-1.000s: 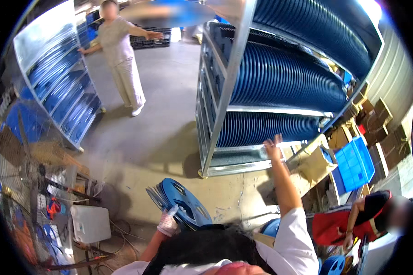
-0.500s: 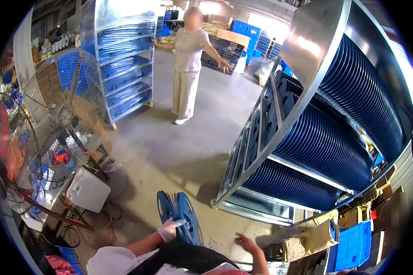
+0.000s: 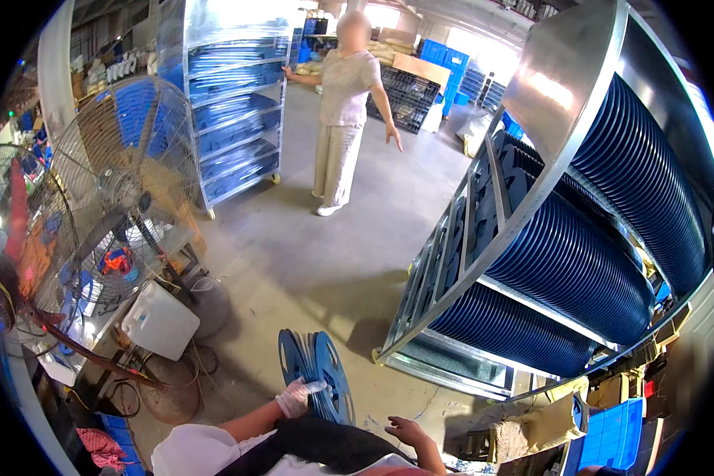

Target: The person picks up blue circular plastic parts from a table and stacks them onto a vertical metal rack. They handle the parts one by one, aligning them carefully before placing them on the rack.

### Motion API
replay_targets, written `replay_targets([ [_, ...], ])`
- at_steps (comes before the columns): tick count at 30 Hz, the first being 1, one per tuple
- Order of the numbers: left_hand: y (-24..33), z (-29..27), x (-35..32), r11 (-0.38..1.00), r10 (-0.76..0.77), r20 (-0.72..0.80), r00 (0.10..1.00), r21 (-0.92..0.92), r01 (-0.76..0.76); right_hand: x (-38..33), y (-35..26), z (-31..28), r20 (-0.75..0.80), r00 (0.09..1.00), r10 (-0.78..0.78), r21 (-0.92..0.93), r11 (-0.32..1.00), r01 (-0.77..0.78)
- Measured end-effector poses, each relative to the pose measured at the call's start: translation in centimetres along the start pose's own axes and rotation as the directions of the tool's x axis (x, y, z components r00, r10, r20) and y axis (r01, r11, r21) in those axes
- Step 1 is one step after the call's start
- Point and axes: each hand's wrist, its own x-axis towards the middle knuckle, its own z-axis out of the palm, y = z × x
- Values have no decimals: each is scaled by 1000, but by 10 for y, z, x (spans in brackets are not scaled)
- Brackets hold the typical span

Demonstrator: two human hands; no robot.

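My left hand (image 3: 299, 397), in a thin whitish glove, grips a stack of blue reels (image 3: 335, 384) in front of my body. The reels stand on edge, pressed side by side, with slots cut in their round faces. Nothing is in my bare right hand (image 3: 406, 431), which hangs to the right of the reels with its fingers apart. On the right stands a tall metal rack (image 3: 484, 278), tilted in the view, its shelves packed with rows of dark blue reels (image 3: 571, 266).
A person (image 3: 347, 111) stands ahead, one hand on a film-wrapped rack of blue goods (image 3: 236, 119). Large caged fans (image 3: 119, 186) and a white plastic jug (image 3: 160, 321) are at left. A blue crate (image 3: 611, 436) and cartons lie at lower right. Concrete floor (image 3: 293, 262) runs between.
The view has swung slightly left, so most things sit further right. The other person's outstretched arm has lowered. My right hand has come closer to the reels.
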Motion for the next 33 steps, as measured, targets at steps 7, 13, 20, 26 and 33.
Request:
replay_targets([
  [7,-2,-12,3,1000,16,16,1000,23,-17,1,-1,1,-11,1000,-5,-121,993,4],
  [13,5,-7,-20,997,54,-32,998,-51,-56,20,8,8,65,997,-41,-229,972,55],
  [20,9,-10,-32,970,238,-48,970,70,-234,92,-157,-57,34,889,-457,-281,849,447],
  [26,14,2,-64,942,330,-106,938,-17,-334,-58,-522,-168,-53,159,-986,-385,167,908],
  [33,21,-8,-90,859,486,-29,874,203,-471,-13,-453,-94,255,275,-927,-26,277,960],
])
